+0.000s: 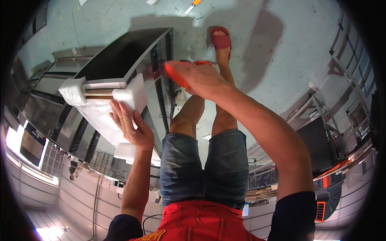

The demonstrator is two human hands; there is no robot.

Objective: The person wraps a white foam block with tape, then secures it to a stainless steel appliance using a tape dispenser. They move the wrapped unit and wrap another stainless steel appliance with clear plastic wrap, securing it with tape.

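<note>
Fingers [125,114] of the left hand [138,132] are resting on the white wrapping at the near end of a long silver-framed unit [128,52], stretched out nearly straight and gripping nothing, with the thumb standing a little apart. Fingers of the right hand [204,80] are curling around a red tool [175,76], grasping it beside the unit's right-hand long side; motion is blurring its far end, so whether it is touching the frame cannot be told. The unit is lying ahead of the left fingertips and to the left of the right hand, its black face showing and its length running away from the body. A white foam block [136,94] is covering its near right corner, just beyond the left fingers, while another foam block [72,90] is capping the near left corner, and clear film [96,114] is hanging between them. As for markings, a yellow emblem [155,236] is showing on the red garment [201,219], cut off by the lower edge; lettering on the wrapping is not making itself legible. Farther out, dark panels [64,120] are lying to the left, a red sandal [220,38] is resting on the pale floor [297,24], an orange-handled tool [189,8] is lying beyond, and metal racks [321,116] are standing to the right.
</note>
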